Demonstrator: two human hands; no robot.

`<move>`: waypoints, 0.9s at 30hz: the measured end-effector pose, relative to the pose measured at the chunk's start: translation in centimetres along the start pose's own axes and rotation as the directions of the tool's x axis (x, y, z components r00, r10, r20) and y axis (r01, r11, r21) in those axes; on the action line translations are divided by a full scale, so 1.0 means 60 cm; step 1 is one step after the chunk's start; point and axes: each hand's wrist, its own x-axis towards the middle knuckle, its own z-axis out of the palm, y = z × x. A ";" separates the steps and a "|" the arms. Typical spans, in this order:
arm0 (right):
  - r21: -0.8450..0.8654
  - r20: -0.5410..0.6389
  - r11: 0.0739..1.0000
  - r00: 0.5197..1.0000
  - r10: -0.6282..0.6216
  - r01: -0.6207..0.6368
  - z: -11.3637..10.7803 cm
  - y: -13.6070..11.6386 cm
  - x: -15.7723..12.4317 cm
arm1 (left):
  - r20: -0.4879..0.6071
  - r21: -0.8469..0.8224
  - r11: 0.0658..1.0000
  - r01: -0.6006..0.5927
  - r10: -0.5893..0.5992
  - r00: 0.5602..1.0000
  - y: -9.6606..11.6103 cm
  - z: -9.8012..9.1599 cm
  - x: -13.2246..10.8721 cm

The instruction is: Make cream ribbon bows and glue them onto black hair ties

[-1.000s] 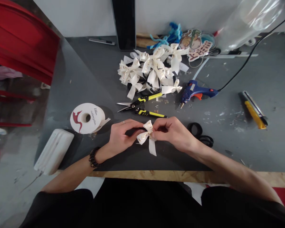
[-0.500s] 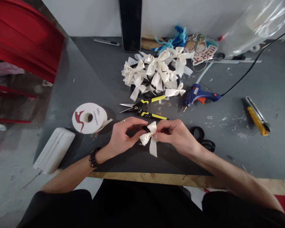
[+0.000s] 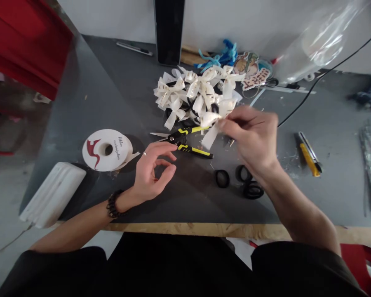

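- Pile (image 3: 205,86): beyond the shears; avoid flattening its loops.
- Right hand (image 3: 256,132): grasping the bow; pinch lightly.
- Left hand (image 3: 154,169): released, fingers loosely curled; mind the nearby blades.
- Shears (image 3: 199,152): blades parted; clear them.
- Bow (image 3: 209,119): before the pile; you can't tell whether they touch.

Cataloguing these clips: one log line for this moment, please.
right hand: holds bow, by bow pile | left hand: holds nothing, near shears
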 end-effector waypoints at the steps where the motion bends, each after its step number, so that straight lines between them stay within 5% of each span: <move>1: -0.090 -0.051 0.992 0.994 -0.098 0.093 -0.009 -0.001 0.014 | 0.006 -0.002 1.000 -0.008 0.008 1.000 -0.001 0.000 0.001; 5: -0.298 -0.178 0.912 0.923 -0.342 0.281 -0.042 -0.007 0.067 | 0.033 0.023 0.997 -0.072 0.071 0.997 -0.001 -0.003 0.002; 9: -0.369 -0.164 0.864 0.890 -0.424 0.344 -0.060 -0.008 0.117 | 0.101 0.216 0.941 -0.260 0.243 0.965 -0.002 -0.006 -0.002; 13: -0.507 0.107 0.777 0.922 -0.373 0.373 -0.052 0.007 0.164 | 0.341 0.476 0.678 -0.560 0.445 0.828 0.001 -0.005 0.001; 16: -0.681 0.185 0.620 0.910 -0.370 0.390 -0.034 0.023 0.177 | 0.521 0.573 0.513 -0.639 0.374 0.767 0.023 -0.005 0.003; 18: -0.669 0.168 0.637 0.913 -0.372 0.383 -0.025 0.030 0.165 | 0.604 0.620 0.420 -0.663 0.284 0.745 0.045 -0.010 -0.002; 20: -0.594 0.093 0.717 0.917 -0.389 0.365 -0.023 0.031 0.132 | 0.589 0.706 0.367 -0.606 0.171 0.790 0.066 -0.023 -0.014; 23: -0.522 -0.008 0.781 0.914 -0.406 0.342 -0.029 0.029 0.056 | 0.427 0.826 0.377 -0.419 0.066 0.902 0.080 -0.065 -0.042; 25: -0.509 0.024 0.779 0.911 -0.411 0.365 -0.033 0.032 -0.002 | 0.253 0.904 0.353 -0.241 0.010 0.967 0.075 -0.104 -0.060; 27: -0.443 0.179 0.801 0.916 -0.360 0.402 -0.030 0.040 -0.054 | 0.107 0.944 0.313 -0.104 0.008 0.994 0.064 -0.144 -0.074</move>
